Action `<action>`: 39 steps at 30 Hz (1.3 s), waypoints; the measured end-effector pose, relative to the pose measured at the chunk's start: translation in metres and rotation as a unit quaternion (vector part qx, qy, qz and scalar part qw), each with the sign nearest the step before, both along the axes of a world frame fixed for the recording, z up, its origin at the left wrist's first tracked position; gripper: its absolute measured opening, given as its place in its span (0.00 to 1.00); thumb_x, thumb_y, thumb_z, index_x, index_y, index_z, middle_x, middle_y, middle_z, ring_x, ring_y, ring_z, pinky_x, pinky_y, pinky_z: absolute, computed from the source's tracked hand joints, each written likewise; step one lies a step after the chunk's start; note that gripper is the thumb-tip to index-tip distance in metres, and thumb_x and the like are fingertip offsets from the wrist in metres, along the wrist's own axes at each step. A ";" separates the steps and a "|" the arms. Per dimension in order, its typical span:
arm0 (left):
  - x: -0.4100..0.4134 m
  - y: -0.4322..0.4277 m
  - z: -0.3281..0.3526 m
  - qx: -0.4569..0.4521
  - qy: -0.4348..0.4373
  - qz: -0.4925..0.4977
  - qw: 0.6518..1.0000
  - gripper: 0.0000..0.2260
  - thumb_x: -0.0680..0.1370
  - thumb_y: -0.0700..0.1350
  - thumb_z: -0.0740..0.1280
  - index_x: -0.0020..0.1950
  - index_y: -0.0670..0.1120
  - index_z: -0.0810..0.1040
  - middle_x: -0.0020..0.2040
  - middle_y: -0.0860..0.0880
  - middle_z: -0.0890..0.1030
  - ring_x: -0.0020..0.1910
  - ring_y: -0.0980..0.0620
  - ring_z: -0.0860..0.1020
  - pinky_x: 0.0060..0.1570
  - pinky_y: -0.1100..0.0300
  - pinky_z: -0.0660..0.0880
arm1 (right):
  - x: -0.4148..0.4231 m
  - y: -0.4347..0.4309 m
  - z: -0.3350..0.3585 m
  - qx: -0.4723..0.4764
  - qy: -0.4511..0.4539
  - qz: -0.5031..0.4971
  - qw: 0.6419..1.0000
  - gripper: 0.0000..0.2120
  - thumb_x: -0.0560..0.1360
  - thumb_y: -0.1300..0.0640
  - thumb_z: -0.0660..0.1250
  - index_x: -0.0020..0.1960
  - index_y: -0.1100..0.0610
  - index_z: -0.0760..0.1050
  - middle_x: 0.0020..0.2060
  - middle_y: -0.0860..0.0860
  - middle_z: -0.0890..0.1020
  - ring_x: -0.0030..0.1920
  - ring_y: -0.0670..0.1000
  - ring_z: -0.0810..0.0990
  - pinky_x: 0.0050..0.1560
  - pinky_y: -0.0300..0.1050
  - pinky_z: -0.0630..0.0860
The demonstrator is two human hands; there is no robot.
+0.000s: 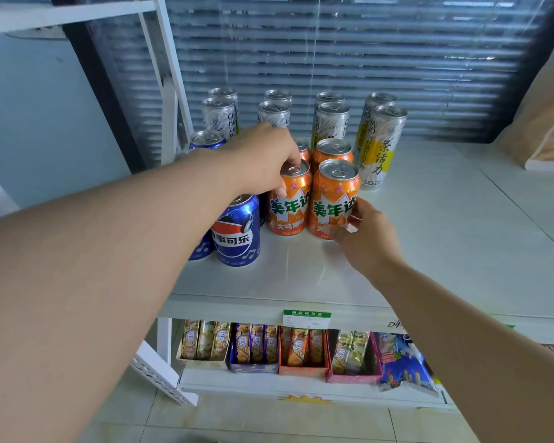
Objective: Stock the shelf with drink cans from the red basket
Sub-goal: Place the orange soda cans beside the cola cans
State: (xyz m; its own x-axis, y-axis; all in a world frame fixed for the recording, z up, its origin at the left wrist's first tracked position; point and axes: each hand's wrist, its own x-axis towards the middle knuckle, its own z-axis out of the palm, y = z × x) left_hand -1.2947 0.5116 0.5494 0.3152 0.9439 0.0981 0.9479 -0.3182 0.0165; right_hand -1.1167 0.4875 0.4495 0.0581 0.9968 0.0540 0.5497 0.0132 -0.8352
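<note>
On the white shelf (429, 238) stand two front orange cans. My left hand (263, 158) grips the left orange can (290, 207) from above, fingers curled over its rim. My right hand (365, 235) holds the right orange can (333, 203) low on its side, thumb and fingers around its base. More orange cans (331, 151) stand behind them. Blue cola cans (237, 231) stand to the left, partly hidden by my left arm. Tall white and yellow tea cans (383, 145) line the back. The red basket is out of view.
A white upright post (170, 100) bounds the shelf on the left, with window blinds (365, 59) behind. The shelf surface spreads bare to the right, up to a box (547, 148) at the far right. Below, a lower shelf holds snack boxes (301, 350) and a price tag (306, 318).
</note>
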 end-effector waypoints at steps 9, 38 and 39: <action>0.007 -0.011 0.005 -0.014 -0.039 0.017 0.999 0.27 0.69 0.44 0.75 0.66 0.49 0.71 0.65 0.46 0.67 0.65 0.46 0.65 0.60 0.56 0.65 | 0.018 -0.004 0.015 -0.081 0.031 0.029 0.996 0.34 0.79 0.59 0.63 0.79 0.50 0.50 0.75 0.51 0.65 0.70 0.55 0.69 0.54 0.46 0.75; 0.421 -0.216 -0.187 -0.235 -0.560 0.002 0.795 0.09 0.77 0.37 0.64 0.42 0.51 0.77 0.38 0.47 0.78 0.37 0.50 0.76 0.39 0.55 0.75 | 0.385 -0.304 -0.085 0.048 0.210 -0.385 0.898 0.10 0.81 0.53 0.58 0.46 0.48 0.77 0.38 0.48 0.82 0.42 0.50 0.81 0.50 0.58 0.76; 0.429 -0.226 -0.200 -0.254 -0.550 -0.001 0.795 0.10 0.77 0.36 0.64 0.42 0.51 0.76 0.38 0.47 0.78 0.36 0.50 0.75 0.37 0.57 0.74 | 0.394 -0.320 -0.097 0.040 0.208 -0.398 0.892 0.10 0.82 0.54 0.58 0.46 0.48 0.77 0.39 0.49 0.82 0.42 0.49 0.81 0.50 0.58 0.76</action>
